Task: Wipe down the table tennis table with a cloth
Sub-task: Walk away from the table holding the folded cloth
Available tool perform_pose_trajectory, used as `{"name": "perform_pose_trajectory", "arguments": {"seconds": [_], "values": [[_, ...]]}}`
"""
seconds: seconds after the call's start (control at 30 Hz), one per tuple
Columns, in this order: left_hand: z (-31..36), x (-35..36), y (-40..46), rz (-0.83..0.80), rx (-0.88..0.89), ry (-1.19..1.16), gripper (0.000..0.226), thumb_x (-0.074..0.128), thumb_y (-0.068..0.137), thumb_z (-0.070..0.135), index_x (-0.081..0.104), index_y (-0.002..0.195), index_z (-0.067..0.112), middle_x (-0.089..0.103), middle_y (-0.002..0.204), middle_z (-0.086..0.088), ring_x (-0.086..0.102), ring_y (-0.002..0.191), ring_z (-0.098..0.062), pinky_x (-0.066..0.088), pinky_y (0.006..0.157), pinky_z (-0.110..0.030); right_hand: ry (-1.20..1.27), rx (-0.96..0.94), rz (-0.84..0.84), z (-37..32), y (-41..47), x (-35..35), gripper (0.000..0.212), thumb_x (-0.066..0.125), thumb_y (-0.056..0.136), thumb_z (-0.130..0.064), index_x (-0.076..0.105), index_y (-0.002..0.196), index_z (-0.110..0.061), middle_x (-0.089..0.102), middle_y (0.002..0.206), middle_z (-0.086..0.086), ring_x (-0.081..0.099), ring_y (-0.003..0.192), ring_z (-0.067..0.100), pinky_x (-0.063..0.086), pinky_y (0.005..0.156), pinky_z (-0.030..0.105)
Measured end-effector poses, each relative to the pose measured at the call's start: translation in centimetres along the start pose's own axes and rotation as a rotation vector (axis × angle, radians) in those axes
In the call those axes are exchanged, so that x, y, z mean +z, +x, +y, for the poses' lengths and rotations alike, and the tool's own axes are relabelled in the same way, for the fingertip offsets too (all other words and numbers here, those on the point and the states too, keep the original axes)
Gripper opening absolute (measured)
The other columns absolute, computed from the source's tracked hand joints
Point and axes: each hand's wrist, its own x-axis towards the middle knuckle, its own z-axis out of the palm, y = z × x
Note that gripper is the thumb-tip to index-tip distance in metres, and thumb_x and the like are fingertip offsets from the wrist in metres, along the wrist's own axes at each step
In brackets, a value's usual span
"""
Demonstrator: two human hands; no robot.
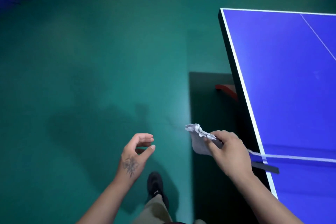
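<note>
1. Right hand (229,152) pinched a crumpled grey cloth (201,138), held in the air just left of the blue table (283,71) edge.
2. Left hand (135,152) hovered over the floor (91,69), fingers loosely curled, holding nothing.
</note>
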Motion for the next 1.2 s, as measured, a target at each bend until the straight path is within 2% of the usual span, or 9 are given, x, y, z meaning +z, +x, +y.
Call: {"name": "perform_pose_trajectory", "arguments": {"seconds": [0.13,0.2,0.33,0.6,0.77,0.83,0.97,1.1,1.2], "values": [[2.9,-1.5,10.1,-0.074,0.047,0.023,0.029,0.075,0.079,0.028,0.073,0.108,0.024,0.079,0.108,0.014,0.072,0.101,-0.008,0.053,0.087,-0.018,-0.029,-0.048,0.073,-4.2,8.2,0.6,0.005,0.07,0.095,-0.041,0.073,0.091,-0.041,0.062,0.085,-0.018,0.052,0.093,0.01,0.05,0.073,0.036],[4.7,-2.0,14.8,-0.093,0.059,0.039,0.029,0.075,0.08,0.03,0.072,0.109,0.026,0.078,0.11,0.017,0.072,0.105,-0.006,0.053,0.092,-0.025,-0.014,-0.064,0.111,-5.9,12.1,0.7,0.007,0.07,0.095,-0.039,0.075,0.09,-0.039,0.063,0.088,-0.018,0.052,0.093,0.013,0.049,0.077,0.036],[8.2,-1.7,23.4,-0.08,0.124,0.045,0.031,0.075,0.082,0.031,0.071,0.112,0.028,0.076,0.117,0.02,0.067,0.12,-0.003,0.048,0.103,-0.027,0.067,-0.081,0.173,-8.2,19.4,1.0,0.019,0.071,0.096,-0.041,0.069,0.079,-0.033,0.06,0.089,-0.019,0.053,0.091,0.01,0.048,0.078,0.036],[12.3,2.0,42.7,-0.067,0.135,0.072,0.032,0.077,0.083,0.031,0.071,0.115,0.028,0.075,0.121,0.018,0.067,0.123,-0.006,0.051,0.106,-0.035,0.246,-0.037,0.17,-10.1,38.9,1.5,0.021,0.074,0.094,-0.033,0.061,0.078,-0.029,0.063,0.086,-0.014,0.059,0.089,0.01,0.048,0.073,0.034],[16.2,4.1,54.5,-0.049,0.052,0.062,0.046,0.078,0.076,0.047,0.072,0.117,0.028,0.075,0.122,0.018,0.068,0.121,-0.005,0.054,0.109,-0.044,0.326,0.024,0.1,-11.1,53.6,-0.2,0.018,0.073,0.094,-0.027,0.063,0.079,-0.024,0.065,0.085,-0.011,0.062,0.085,0.011,0.053,0.073,0.045],[18.4,4.6,59.3,-0.031,0.034,0.042,0.046,0.08,0.077,0.045,0.072,0.119,0.028,0.075,0.123,0.019,0.068,0.122,-0.005,0.054,0.109,-0.043,0.324,0.022,0.083,-12.0,59.8,-1.4,0.02,0.073,0.093,-0.027,0.062,0.078,-0.02,0.064,0.082,-0.008,0.062,0.079,0.013,0.054,0.072,0.048],[21.9,5.2,68.2,0.003,0.04,-0.013,0.04,0.078,0.081,0.032,0.071,0.12,0.025,0.075,0.123,0.016,0.069,0.119,-0.008,0.056,0.101,-0.032,0.331,0.012,0.062,-15.3,70.4,-3.6,0.017,0.073,0.094,-0.028,0.064,0.08,-0.023,0.065,0.082,-0.009,0.062,0.077,0.013,0.053,0.07,0.043],[23.4,5.9,77.0,0.017,0.031,-0.054,0.04,0.078,0.079,0.032,0.071,0.118,0.025,0.075,0.123,0.009,0.071,0.114,-0.011,0.055,0.089,-0.017,0.296,0.001,0.054,-17.4,79.1,-3.6,0.02,0.073,0.095,-0.031,0.063,0.078,-0.025,0.063,0.08,-0.009,0.06,0.075,0.011,0.05,0.067,0.041],[24.7,6.5,86.1,-0.041,0.04,-0.075,0.041,0.077,0.08,0.033,0.071,0.12,0.024,0.074,0.126,0.007,0.07,0.114,-0.01,0.055,0.089,-0.017,0.284,0.042,0.071,-18.6,87.3,-2.7,0.023,0.073,0.093,-0.028,0.06,0.076,-0.02,0.06,0.076,-0.007,0.057,0.07,0.013,0.047,0.063,0.04]]}}
